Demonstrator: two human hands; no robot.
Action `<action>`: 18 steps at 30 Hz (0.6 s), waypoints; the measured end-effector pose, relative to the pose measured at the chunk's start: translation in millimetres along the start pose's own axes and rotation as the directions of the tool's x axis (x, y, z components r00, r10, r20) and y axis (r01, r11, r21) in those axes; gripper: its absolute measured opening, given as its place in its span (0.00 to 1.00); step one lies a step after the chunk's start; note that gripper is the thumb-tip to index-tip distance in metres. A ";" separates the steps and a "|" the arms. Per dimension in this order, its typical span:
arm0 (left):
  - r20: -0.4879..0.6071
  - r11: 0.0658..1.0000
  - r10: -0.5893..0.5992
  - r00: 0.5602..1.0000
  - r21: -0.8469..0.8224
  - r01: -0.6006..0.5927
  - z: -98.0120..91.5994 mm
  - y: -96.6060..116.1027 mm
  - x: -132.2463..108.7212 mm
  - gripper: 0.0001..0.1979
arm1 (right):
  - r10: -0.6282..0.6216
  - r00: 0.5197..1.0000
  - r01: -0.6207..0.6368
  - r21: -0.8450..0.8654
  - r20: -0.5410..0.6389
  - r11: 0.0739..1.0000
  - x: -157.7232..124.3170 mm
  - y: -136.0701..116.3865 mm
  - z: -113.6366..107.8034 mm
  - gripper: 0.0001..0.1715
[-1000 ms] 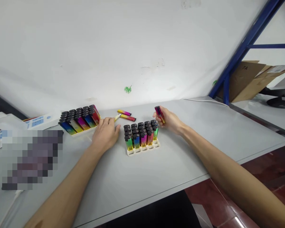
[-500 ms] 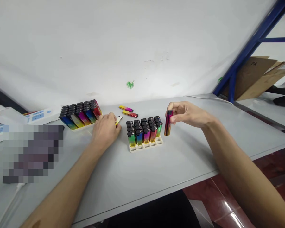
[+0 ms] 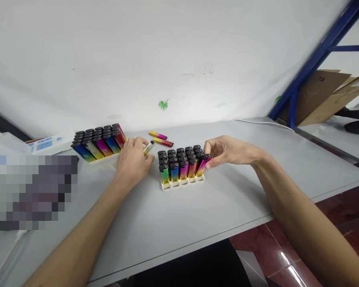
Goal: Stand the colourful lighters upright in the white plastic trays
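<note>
Black-topped lighters in several colours stand in rows in a cream tray (image 3: pixel 184 184), whose front row of holes holds none. At its right end my right hand (image 3: pixel 223 151) pinches a pink-and-yellow lighter (image 3: pixel 201 168), tilted, its lower end at the tray. Left of the tray, my left hand (image 3: pixel 134 159) rests near the table, fingers closed round a shiny yellowish lighter (image 3: pixel 148 148). Behind it lie two loose lighters, one yellow and purple (image 3: pixel 158 136), the other yellow and red (image 3: pixel 163 142).
A second tray (image 3: pixel 103 159) full of leaning lighters stands at the left. Beyond it is a power strip (image 3: pixel 49 144). A blurred dark object (image 3: pixel 38 193) with a white cable (image 3: pixel 10 251) lies at the near left. Cardboard boxes (image 3: pixel 320 97) stand behind a blue frame (image 3: pixel 314 52).
My right hand has brought its lighter left and down from beside the tray to its right end. In my left hand the lighter has turned, now showing its dark tip.
</note>
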State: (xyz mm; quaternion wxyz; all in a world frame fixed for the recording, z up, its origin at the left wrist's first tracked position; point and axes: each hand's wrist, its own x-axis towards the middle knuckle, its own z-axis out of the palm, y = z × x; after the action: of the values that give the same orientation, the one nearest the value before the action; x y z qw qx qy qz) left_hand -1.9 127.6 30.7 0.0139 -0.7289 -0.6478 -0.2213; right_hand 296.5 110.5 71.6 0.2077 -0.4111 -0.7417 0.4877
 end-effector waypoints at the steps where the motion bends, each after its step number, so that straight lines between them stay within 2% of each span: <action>1: -0.005 1.000 0.007 1.000 -0.030 -0.007 -1.2 1.4 -0.1 0.16 | -0.004 1.000 0.004 -0.011 0.001 1.000 -0.4 -0.3 0.0 0.18; 8: -0.046 0.978 0.113 0.992 -0.172 -0.120 -1.8 3.4 -1.5 0.12 | 0.006 1.000 -0.006 -0.025 -0.005 1.000 -0.4 -1.7 2.1 0.18; 14: -0.051 0.963 0.171 0.984 -0.200 -0.178 1.1 1.3 -2.3 0.10 | -0.016 0.995 0.006 -0.100 -0.102 0.995 -2.2 -3.3 0.3 0.15; 18: -0.054 0.963 0.178 0.982 -0.195 -0.186 2.0 1.2 -1.6 0.11 | -0.002 0.998 -0.006 -0.111 -0.071 0.994 -1.8 -2.2 1.0 0.14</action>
State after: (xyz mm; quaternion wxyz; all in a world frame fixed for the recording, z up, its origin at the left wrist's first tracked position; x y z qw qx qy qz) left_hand -0.3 126.5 28.6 -0.0270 -0.7789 -0.5523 -0.2960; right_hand 296.0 108.1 73.3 0.2102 -0.4396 -0.7595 0.4310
